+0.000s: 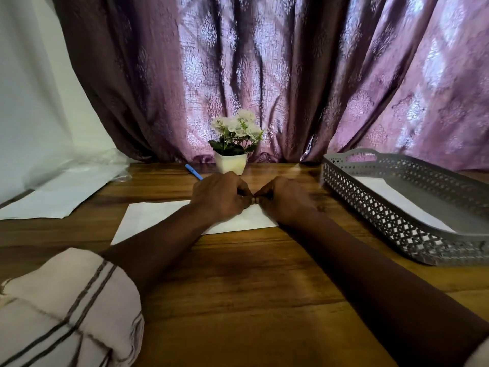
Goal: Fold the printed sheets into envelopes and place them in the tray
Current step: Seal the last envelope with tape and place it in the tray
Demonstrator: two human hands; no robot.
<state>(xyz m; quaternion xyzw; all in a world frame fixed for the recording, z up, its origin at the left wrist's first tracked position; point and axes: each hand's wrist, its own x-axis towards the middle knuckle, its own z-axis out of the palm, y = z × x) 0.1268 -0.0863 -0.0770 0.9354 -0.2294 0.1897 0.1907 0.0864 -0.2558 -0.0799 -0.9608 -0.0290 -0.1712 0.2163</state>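
Note:
A white sheet (148,221) lies flat on the wooden table in front of me. My left hand (219,197) and my right hand (284,200) meet over its far right part, fingers curled, fingertips pinching the paper's far edge where the hands touch. The hands hide that part of the sheet. A grey perforated tray (375,207) stands at the right, with a white folded paper (397,200) lying inside it.
More white sheets (60,197) lie at the table's left edge. A blue pen (193,171) and a small white pot of flowers (232,152) sit at the back, before a purple curtain. My striped sleeve (66,308) fills the lower left.

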